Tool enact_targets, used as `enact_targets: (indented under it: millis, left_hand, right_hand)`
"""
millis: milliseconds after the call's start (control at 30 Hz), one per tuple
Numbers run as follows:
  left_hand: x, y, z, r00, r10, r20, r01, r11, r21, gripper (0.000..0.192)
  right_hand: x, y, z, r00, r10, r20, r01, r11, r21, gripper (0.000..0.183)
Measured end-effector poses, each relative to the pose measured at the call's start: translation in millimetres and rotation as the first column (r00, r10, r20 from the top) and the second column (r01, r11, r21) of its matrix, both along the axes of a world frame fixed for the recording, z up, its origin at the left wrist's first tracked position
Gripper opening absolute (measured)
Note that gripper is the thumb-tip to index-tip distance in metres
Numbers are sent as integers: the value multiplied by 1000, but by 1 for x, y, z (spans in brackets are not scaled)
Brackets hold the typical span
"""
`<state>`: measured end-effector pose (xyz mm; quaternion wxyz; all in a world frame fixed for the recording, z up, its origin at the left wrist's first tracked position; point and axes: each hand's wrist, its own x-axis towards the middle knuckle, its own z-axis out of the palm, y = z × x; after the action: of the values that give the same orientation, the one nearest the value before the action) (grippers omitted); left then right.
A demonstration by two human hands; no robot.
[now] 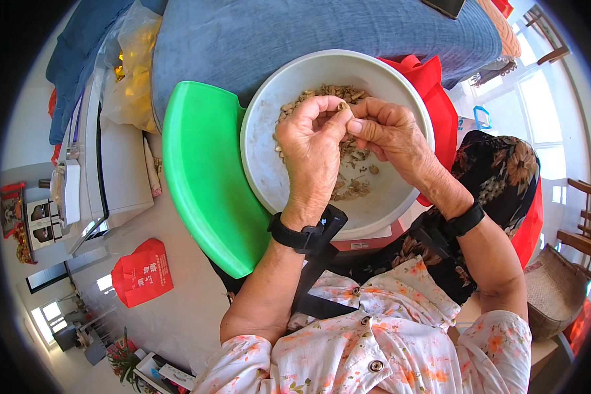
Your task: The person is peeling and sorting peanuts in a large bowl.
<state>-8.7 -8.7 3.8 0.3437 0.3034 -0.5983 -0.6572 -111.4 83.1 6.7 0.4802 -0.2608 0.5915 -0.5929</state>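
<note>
A large round pale plastic basin [271, 182] stands in front of me, with brown pods and broken shells [357, 189] on its bottom, most of them heaped at the far side. Over the basin my left hand [312, 138] and my right hand [391, 128] meet at the fingertips. A small brown pod or shell [343, 106] is pinched between my left thumb and fingers. The right thumb and index finger are closed right beside it; whether they also grip a piece is hidden. Each wrist wears a black strap with a device.
A green plastic tray or scoop [207, 172] leans along the basin's left rim. Behind lies a blue cloth-covered seat [276, 29]. Red bags [441, 103] touch the right side. A reddish box [369, 242] is under the basin. A red bag [143, 273] rests on the floor at left.
</note>
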Motion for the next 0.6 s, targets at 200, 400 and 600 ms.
enact_targets:
  millis: [200,400,600]
  left_hand:
    - [-2,-1,4,995,-97,15,97,995,25,10]
    - [-1,-4,4,986,-137,99,140,990,-22,9]
    - [1,-4,3,978,-156,135,155,988,24,7]
  right_hand:
    - [-4,1,-1,996,-13,-84,8,998,-62,18]
    - [-12,6,1,975,59,-215,-73,996,-56,17]
    - [-14,6,-2,981,119,-151,-109,991,77,19]
